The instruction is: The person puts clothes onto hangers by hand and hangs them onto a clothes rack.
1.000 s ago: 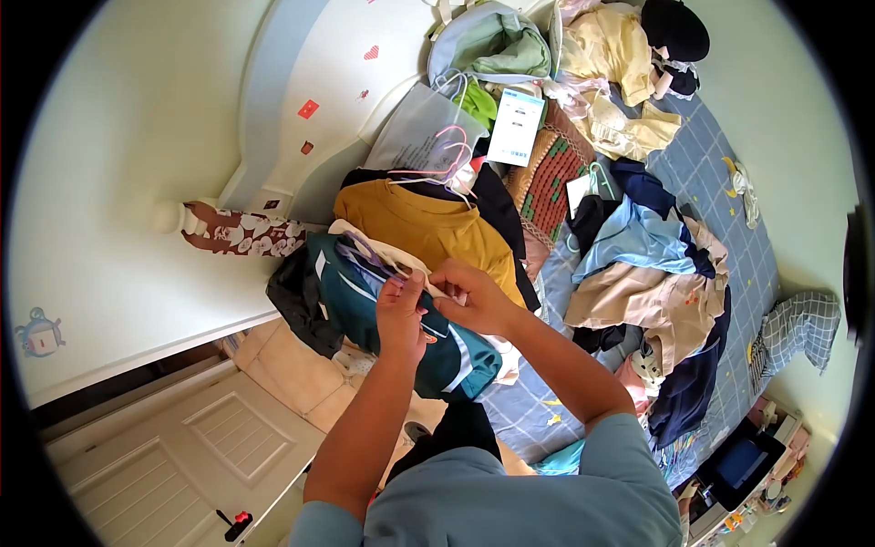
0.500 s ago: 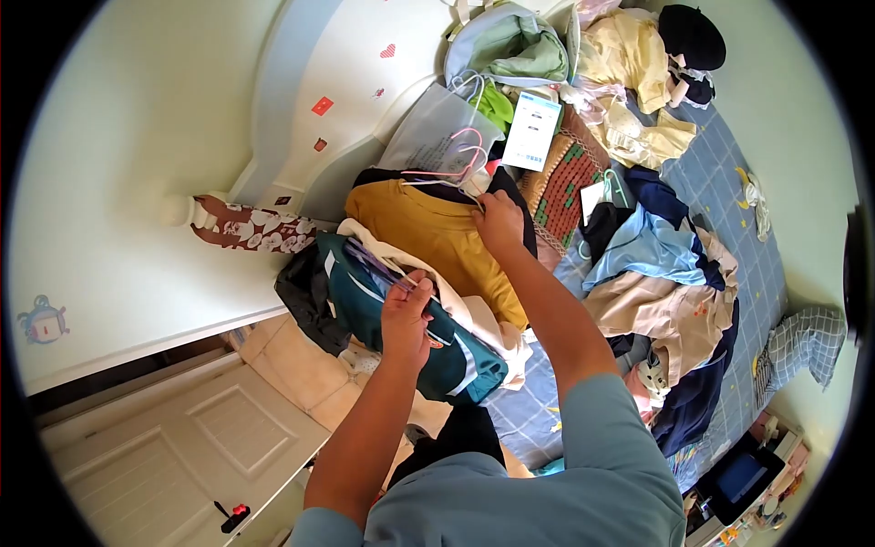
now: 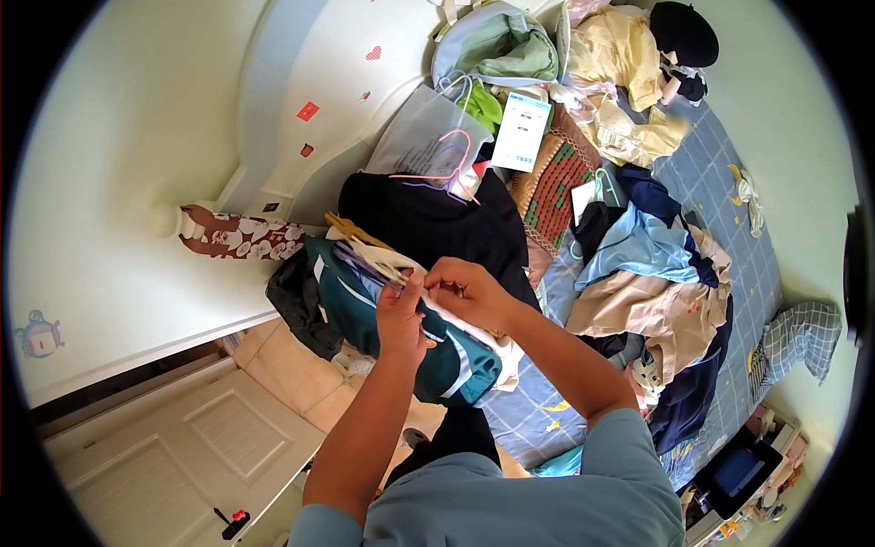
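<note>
My left hand (image 3: 399,319) is closed round a bunch of clothes hangers (image 3: 372,262), their hooks gathered at the fingers. From these hang a dark green jacket (image 3: 351,305) with white stripes, a cream garment (image 3: 501,345) and a mustard top (image 3: 346,228), now mostly hidden. My right hand (image 3: 469,294) meets the left at the hooks, its fingers pinched on a hanger there; the exact grip is partly hidden. Just beyond both hands a black garment (image 3: 428,219) lies spread on the bed. A pink hanger (image 3: 428,177) and a purple one rest at its far edge.
A grey bag (image 3: 415,137), a white printed card (image 3: 521,132) and a woven mat (image 3: 556,187) lie behind the black garment. To the right, clothes are heaped on the blue checked bed (image 3: 702,173), including a beige garment (image 3: 647,314). A flower-patterned bedpost cover (image 3: 241,234) stands left.
My right hand has brought the mustard top on its hanger left to the bunch in my left hand. The black garment beneath it is uncovered. My left hand has barely moved.
</note>
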Available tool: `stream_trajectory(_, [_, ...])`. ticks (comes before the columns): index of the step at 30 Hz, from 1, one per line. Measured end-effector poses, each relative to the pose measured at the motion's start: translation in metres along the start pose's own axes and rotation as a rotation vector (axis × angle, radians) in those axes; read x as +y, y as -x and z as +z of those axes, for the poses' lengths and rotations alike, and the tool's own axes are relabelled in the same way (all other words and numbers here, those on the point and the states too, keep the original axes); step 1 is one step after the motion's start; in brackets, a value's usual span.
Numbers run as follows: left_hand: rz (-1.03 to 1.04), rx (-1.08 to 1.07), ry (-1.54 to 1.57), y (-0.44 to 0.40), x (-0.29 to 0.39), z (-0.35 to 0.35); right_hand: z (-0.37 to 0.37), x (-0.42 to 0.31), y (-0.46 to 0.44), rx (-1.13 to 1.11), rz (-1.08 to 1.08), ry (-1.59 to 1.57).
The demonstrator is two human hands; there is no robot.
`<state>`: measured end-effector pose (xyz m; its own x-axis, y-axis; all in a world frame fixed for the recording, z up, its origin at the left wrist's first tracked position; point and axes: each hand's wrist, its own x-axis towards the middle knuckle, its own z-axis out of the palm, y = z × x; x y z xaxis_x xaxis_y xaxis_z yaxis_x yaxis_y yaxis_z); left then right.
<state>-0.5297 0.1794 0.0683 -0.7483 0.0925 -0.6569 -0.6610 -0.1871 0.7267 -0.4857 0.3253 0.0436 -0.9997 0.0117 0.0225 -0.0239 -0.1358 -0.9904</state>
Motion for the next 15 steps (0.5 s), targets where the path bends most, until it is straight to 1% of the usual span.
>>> stream_trajectory(1, [-0.007, 0.019, 0.013, 0.003, 0.003, 0.000, -0.003, 0.004, -0.001, -0.044, 0.003, 0.003])
stream_trajectory(3, [0.001, 0.067, -0.011, 0.006, 0.004, -0.003, -0.013, 0.023, -0.006, -0.082, 0.305, -0.334])
stream_trajectory(5, [0.014, 0.076, -0.023, 0.007, 0.001, -0.007, -0.029, 0.050, -0.028, 0.330, 0.091, 0.308])
stream_trajectory(7, [0.004, 0.077, -0.013, 0.015, 0.003, -0.010, -0.053, 0.075, -0.049, 0.621, -0.066, 0.830])
stream_trajectory(9, [0.004, 0.096, 0.011, 0.022, 0.003, -0.015, -0.061, 0.093, -0.063, 0.668, -0.040, 0.950])
stream_trajectory(10, [0.000, 0.055, -0.003, 0.027, 0.004, -0.021, -0.059, 0.102, -0.069, 0.683, 0.022, 0.978])
stream_trajectory(13, [-0.039, 0.016, 0.162, 0.039, 0.007, -0.032, -0.058, 0.107, -0.076, 0.631, 0.271, 0.961])
stream_trajectory(14, [-0.069, 0.036, 0.161, 0.045, 0.011, -0.034, -0.057, 0.115, -0.079, 0.691, 0.260, 0.987])
stream_trajectory(15, [-0.056, 0.043, 0.148, 0.050, 0.012, -0.039, -0.055, 0.107, -0.077, 0.670, 0.218, 0.883])
